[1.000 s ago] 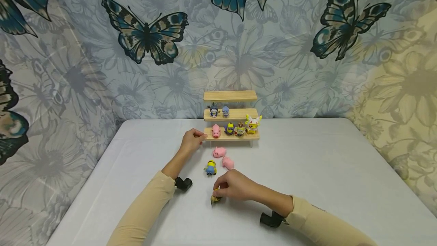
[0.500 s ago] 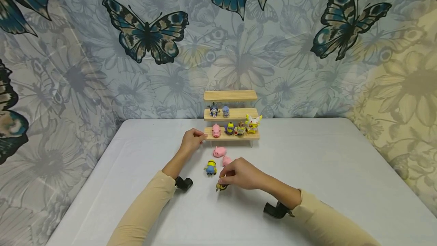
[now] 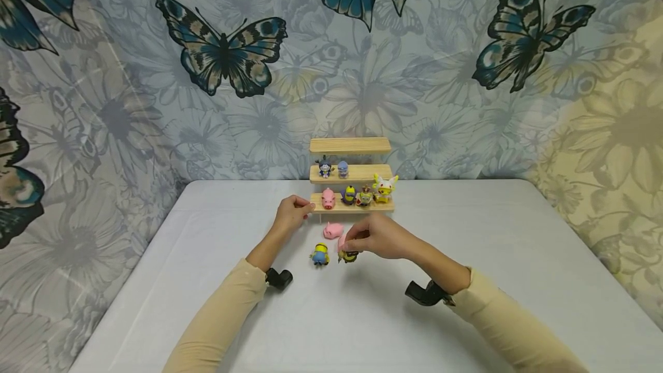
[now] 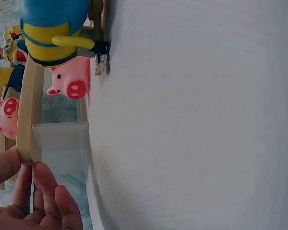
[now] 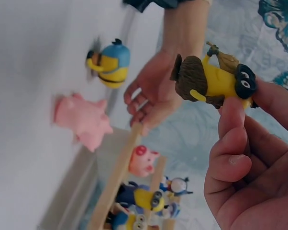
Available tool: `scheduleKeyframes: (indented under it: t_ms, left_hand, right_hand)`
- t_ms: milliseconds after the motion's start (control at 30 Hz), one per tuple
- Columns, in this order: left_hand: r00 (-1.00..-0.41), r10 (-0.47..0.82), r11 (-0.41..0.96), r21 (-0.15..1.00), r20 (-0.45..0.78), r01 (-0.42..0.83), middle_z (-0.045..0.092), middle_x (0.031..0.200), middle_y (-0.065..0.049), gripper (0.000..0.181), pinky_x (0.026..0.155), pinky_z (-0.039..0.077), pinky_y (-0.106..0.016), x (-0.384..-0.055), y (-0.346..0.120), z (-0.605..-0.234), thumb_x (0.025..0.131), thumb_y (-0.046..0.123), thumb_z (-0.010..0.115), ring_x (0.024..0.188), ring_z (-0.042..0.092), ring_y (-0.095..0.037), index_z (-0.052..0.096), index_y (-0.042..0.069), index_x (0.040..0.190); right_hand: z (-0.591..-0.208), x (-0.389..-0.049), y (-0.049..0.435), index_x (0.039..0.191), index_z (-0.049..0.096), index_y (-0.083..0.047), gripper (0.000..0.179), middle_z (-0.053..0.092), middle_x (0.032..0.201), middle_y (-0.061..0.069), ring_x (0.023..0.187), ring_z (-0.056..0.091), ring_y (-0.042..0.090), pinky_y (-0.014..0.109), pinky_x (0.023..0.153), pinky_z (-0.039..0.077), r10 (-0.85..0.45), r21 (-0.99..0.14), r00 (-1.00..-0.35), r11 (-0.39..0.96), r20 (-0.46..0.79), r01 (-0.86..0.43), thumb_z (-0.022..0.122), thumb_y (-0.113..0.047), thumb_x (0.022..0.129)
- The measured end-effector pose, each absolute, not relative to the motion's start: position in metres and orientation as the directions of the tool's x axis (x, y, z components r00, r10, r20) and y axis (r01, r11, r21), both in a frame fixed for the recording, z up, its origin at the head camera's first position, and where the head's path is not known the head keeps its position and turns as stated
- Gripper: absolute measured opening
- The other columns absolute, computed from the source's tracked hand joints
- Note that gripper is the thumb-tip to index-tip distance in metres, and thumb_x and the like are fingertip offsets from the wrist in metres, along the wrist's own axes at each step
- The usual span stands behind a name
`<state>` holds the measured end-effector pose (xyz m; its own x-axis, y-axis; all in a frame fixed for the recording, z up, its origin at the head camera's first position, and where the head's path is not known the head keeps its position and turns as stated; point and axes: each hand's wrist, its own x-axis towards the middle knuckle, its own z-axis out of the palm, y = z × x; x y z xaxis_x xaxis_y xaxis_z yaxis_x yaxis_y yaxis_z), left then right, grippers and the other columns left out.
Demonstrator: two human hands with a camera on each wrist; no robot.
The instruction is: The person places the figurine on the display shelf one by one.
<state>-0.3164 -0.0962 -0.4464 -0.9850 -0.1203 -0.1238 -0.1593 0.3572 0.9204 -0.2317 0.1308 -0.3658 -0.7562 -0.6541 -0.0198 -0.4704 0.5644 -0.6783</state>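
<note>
- While the left hand (image 3: 293, 212) pinches the left end of the wooden stand (image 3: 350, 145), the right hand (image 3: 382, 236) grips a brown-skirted yellow figure (image 5: 216, 81) between thumb and fingers.
- I see that figure held above the white table (image 3: 476, 258), near a pink pig (image 3: 340, 241).
- Just left lies a blue-and-yellow figure (image 3: 320, 254).

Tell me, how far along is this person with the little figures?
Done, it seems: six figures stand on the wooden shelf, two on the middle tier, four on the lowest. In hand: the right hand holds a yellow-and-brown figure while the left hand grips the lowest tier's end. Probably remaining: the blue-and-yellow figure and two pink pigs on the table.
</note>
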Motion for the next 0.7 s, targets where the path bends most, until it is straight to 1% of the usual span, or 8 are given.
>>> scheduleKeyframes:
  t_ms: [200,433,700]
  left_hand:
    - [-0.982,-0.111,0.356,0.917,-0.151,-0.181,0.060,0.087,-0.005,0.019,0.060,0.042,-0.022,-0.319,-0.097,-0.443,0.092,0.018,0.068,0.075,0.057,-0.014,0.063,0.003,0.101]
    - [-0.984,-0.096,0.353,0.920,-0.147,-0.172,0.060,0.087,-0.005,0.018,0.061,0.042,-0.022,-0.321,-0.097,-0.446,0.092,0.017,0.067,0.073,0.057,-0.014,0.063,0.002,0.101]
    - [-0.984,-0.106,0.348,0.922,-0.143,-0.171,0.059,0.085,-0.004,0.017,0.060,0.041,-0.022,-0.319,-0.098,-0.446,0.092,0.017,0.068,0.071,0.056,-0.013,0.063,0.002,0.100]
  right_hand:
    - [-0.352,-0.240,0.138,0.090,0.077,-0.012,0.016,0.072,0.079,-0.002,0.072,0.063,0.015,0.026,0.065,0.051,-0.651,-0.674,-0.759,0.555,0.013,-0.487,0.068,-0.025,0.092]
    - [-0.343,-0.255,0.144,0.088,0.077,-0.012,0.015,0.070,0.076,-0.002,0.070,0.058,0.013,0.030,0.066,0.048,-0.610,-0.681,-0.792,0.588,-0.021,-0.436,0.068,-0.024,0.092]
    - [-0.326,-0.273,0.148,0.091,0.077,-0.011,0.018,0.071,0.082,0.000,0.074,0.056,0.015,0.030,0.069,0.046,-0.554,-0.682,-0.832,0.621,-0.033,-0.386,0.068,-0.026,0.091]
